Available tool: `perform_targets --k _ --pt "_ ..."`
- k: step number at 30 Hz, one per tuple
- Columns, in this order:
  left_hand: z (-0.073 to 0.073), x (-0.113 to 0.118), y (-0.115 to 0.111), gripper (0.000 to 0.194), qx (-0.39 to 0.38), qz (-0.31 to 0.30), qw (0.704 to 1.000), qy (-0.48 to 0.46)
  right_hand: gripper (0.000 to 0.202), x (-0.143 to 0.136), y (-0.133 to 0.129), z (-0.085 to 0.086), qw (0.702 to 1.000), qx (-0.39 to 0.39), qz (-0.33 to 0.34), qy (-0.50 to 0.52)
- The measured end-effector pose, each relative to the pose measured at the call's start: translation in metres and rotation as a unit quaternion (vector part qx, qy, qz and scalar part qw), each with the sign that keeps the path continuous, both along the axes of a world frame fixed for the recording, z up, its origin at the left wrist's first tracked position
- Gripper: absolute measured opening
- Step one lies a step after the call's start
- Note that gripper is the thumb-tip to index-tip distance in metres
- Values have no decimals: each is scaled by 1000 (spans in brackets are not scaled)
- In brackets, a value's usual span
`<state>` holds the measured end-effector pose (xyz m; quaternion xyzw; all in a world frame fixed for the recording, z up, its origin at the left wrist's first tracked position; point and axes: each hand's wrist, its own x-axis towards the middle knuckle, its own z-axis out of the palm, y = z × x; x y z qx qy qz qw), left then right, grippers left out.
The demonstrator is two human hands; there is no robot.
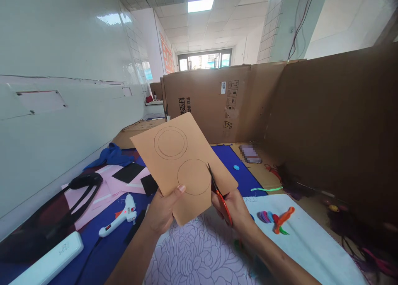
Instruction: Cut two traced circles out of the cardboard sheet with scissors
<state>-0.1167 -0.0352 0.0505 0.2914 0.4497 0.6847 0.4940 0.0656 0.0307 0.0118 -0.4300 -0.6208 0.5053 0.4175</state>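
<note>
My left hand (166,208) grips the lower left edge of a tan sheet of card (199,144), its thumb lying on top. Drawn on the card are a double ring at the upper left and a single circle lower down. In my right hand (231,208) is a pair of scissors (219,194) with orange-red handles. Their dark blades meet the card along the right side of the lower circle, where a cut runs up from the bottom edge. The fingers of my right hand are partly hidden behind the card and handles.
A white hot glue gun (122,216) and a white box-shaped case (49,262) lie at left, near pink paper (105,177) and a blue cloth (110,154). At right, orange pipe cleaners (284,219) rest on a white sheet (301,243). Cardboard walls (205,94) stand behind.
</note>
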Motion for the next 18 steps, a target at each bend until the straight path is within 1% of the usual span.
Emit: perform_targets --k 8,11,15,18 --pt "1 -6 3 82 16 0 1000 13 22 -1 1 4 1000 29 6 2" --pt "2 -9 3 81 21 -3 1000 16 20 0 2 3 999 44 17 -7" --pt "0 -13 2 79 18 -22 999 25 15 0 4 -2 998 47 46 -3" --pt "-2 -16 2 77 14 -28 999 25 14 0 4 0 997 47 57 8"
